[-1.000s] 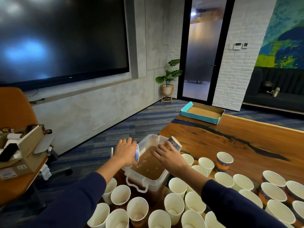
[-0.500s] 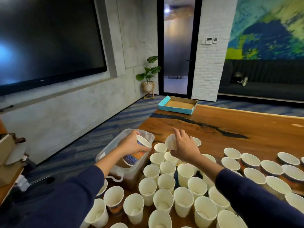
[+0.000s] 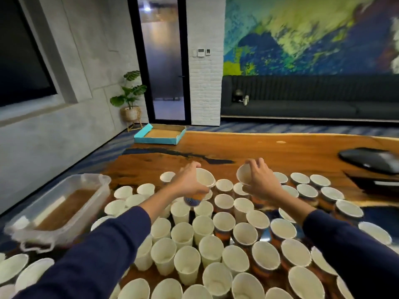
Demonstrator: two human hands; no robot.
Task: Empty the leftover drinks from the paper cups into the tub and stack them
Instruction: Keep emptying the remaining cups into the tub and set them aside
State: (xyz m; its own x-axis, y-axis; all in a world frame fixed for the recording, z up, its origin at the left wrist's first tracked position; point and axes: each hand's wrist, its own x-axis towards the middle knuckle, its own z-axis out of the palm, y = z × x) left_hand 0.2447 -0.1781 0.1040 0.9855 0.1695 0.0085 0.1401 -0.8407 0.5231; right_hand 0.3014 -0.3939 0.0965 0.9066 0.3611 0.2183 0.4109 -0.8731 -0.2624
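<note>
- Two hands are raised side by side over a crowd of paper cups on a wooden bench, each holding one cup.
- Left hand (image 3: 187, 184) wraps its fingers round a patterned cup (image 3: 201, 186), which is tilted with its mouth toward the right hand. It looks empty.
- Right hand (image 3: 262, 183) grips a second cup (image 3: 244, 174) from behind, mouth tilted toward the left hand. With the two mouths facing, the aim is probably to nest one cup inside the other.
- Clear plastic tub (image 3: 90, 182) sits well to the left of the left hand, at the bench's edge, holding brown liquid. Neither held cup is over it, so pouring seems finished for this pair.
- Dozens of standing cups (image 3: 203, 227) lie below and nearer than both hands; their contents cannot be told.
- Beyond the left hand, at the bench's far end, lies a shallow teal cardboard tray (image 3: 160, 134).
</note>
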